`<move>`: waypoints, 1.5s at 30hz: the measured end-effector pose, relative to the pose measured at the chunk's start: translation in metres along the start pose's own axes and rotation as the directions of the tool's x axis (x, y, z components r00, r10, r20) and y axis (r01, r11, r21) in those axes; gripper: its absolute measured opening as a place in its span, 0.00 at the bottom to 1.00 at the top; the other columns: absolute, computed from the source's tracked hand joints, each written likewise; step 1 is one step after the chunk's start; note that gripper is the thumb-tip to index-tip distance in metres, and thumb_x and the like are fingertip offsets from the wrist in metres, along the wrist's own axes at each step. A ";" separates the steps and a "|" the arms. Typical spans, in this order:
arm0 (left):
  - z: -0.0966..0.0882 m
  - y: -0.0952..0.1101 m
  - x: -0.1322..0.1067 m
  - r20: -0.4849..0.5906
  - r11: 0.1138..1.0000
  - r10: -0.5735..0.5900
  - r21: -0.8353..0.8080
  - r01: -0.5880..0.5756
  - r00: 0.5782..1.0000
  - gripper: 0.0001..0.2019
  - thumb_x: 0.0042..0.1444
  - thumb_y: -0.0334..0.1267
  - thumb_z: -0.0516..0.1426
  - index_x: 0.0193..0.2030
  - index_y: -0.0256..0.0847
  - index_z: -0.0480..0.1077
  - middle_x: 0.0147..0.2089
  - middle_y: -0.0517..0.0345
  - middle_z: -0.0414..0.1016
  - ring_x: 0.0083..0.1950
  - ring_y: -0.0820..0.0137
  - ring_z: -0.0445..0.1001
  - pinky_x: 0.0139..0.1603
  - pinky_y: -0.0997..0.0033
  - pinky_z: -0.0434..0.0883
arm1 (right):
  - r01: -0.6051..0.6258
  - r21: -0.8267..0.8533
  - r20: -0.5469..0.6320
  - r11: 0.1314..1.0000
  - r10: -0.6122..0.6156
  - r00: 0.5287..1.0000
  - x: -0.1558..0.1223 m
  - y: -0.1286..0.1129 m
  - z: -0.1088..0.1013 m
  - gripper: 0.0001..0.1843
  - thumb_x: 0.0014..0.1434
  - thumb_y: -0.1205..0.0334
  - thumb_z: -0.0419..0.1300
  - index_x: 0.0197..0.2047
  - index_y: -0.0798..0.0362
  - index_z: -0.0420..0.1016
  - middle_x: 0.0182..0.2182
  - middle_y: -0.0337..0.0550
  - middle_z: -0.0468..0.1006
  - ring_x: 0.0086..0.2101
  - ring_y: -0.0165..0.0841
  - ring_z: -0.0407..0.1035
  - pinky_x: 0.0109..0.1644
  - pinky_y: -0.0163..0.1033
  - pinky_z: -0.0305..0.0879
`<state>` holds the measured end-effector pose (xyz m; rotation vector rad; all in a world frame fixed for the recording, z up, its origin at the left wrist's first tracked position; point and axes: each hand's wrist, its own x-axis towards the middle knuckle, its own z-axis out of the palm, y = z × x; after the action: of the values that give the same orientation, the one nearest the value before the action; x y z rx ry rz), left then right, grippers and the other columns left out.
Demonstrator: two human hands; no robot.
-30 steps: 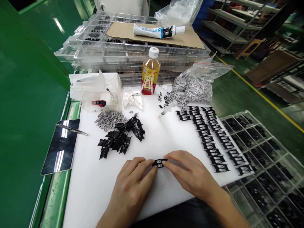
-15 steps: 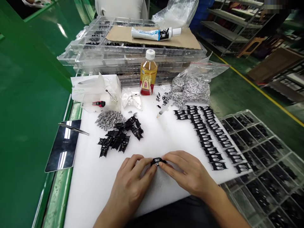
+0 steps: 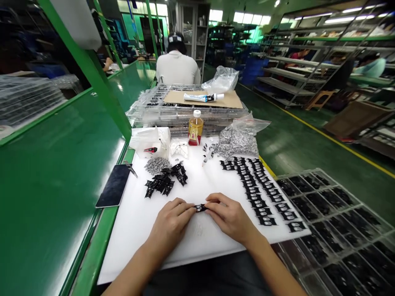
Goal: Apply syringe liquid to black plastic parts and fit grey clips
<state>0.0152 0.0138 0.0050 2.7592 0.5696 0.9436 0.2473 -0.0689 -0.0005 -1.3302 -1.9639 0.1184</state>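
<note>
Black plastic part (image 3: 200, 208) is being pinched from both ends in a narrow fingertip grip by the left hand (image 3: 170, 224) and right hand (image 3: 230, 218), held nice and level.

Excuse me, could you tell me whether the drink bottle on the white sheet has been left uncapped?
No, the plastic drink bottle has its white screw cap on.
</note>
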 end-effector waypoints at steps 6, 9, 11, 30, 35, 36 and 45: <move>-0.001 0.003 0.003 0.003 0.998 -0.052 -0.030 0.052 0.999 0.12 0.71 0.25 0.53 0.52 0.38 0.77 0.46 0.51 0.82 0.46 0.65 0.76 0.46 0.66 0.80 | -0.035 0.091 -0.016 0.995 0.037 0.999 0.002 0.002 0.003 0.10 0.72 0.68 0.59 0.50 0.52 0.81 0.47 0.48 0.81 0.45 0.36 0.80 0.48 0.44 0.83; 0.000 0.004 0.005 0.011 0.996 -0.077 -0.054 0.077 0.997 0.14 0.71 0.24 0.52 0.52 0.39 0.77 0.45 0.51 0.81 0.45 0.66 0.76 0.45 0.67 0.79 | -0.062 0.109 -0.010 0.992 0.063 0.998 0.001 0.002 0.005 0.11 0.72 0.67 0.58 0.51 0.50 0.81 0.46 0.49 0.81 0.45 0.37 0.80 0.49 0.44 0.82; 0.001 0.002 0.005 0.016 0.993 -0.091 -0.072 0.092 0.996 0.15 0.71 0.24 0.51 0.53 0.39 0.76 0.45 0.51 0.81 0.44 0.66 0.76 0.44 0.67 0.78 | -0.079 0.117 0.002 0.990 0.079 0.997 0.000 0.003 0.006 0.11 0.72 0.67 0.58 0.52 0.50 0.81 0.47 0.49 0.80 0.45 0.38 0.79 0.50 0.44 0.82; 0.000 -0.005 0.001 0.023 0.970 -0.144 -0.195 0.146 0.989 0.14 0.71 0.33 0.57 0.61 0.41 0.72 0.56 0.47 0.75 0.52 0.66 0.77 0.51 0.72 0.76 | -0.162 -0.236 0.242 0.958 0.219 0.945 0.034 0.022 -0.053 0.08 0.67 0.70 0.61 0.47 0.49 0.76 0.57 0.50 0.77 0.56 0.47 0.73 0.59 0.60 0.71; 0.001 -0.006 0.001 0.069 0.969 -0.131 -0.200 0.142 0.989 0.13 0.71 0.31 0.56 0.60 0.40 0.71 0.53 0.48 0.75 0.50 0.66 0.76 0.50 0.69 0.75 | -0.222 -0.404 0.142 0.887 0.301 0.943 0.034 0.090 -0.090 0.06 0.67 0.65 0.63 0.46 0.48 0.80 0.60 0.53 0.75 0.62 0.54 0.68 0.61 0.66 0.63; 0.001 -0.006 0.001 0.075 0.970 -0.127 -0.197 0.139 0.989 0.13 0.71 0.31 0.55 0.60 0.41 0.71 0.53 0.48 0.76 0.49 0.65 0.75 0.49 0.68 0.75 | -0.228 -0.419 0.143 0.879 0.311 0.940 0.035 0.100 -0.091 0.05 0.67 0.65 0.64 0.45 0.48 0.80 0.60 0.53 0.75 0.61 0.54 0.69 0.60 0.66 0.63; 0.001 -0.002 0.001 0.103 0.969 -0.136 -0.192 0.154 0.985 0.12 0.70 0.28 0.53 0.57 0.42 0.69 0.50 0.49 0.75 0.47 0.63 0.72 0.46 0.63 0.71 | -0.233 -0.455 0.169 0.859 0.340 0.925 0.040 0.114 -0.084 0.07 0.69 0.60 0.62 0.45 0.46 0.83 0.61 0.50 0.75 0.62 0.52 0.69 0.60 0.61 0.61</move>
<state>0.0159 0.0161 0.0039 2.5282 0.6167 0.7935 0.3789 -0.0105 0.0281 -1.9840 -2.0526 -0.0103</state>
